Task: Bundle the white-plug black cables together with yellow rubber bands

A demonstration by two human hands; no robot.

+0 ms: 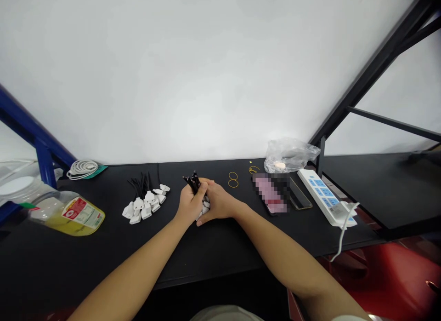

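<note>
My left grip (pixel 190 204) and right grip (pixel 218 201) are closed together on a bundle of plugs (pixel 193 182), black cords sticking up, at frame centre on the counter (pixel 220 252). More plugs (pixel 144 206) lie just left; rubber bands (pixel 233 179) lie just beyond my right hand.

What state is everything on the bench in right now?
Left hand, shut around plug bundle
Right hand, shut around plug bundle
Loose white plugs, piled, black cords fanned
Rubber bands, lying flat
Power strip, plug inserted
Plastic bag, crumpled
Plastic bottle, lying on its side
</note>
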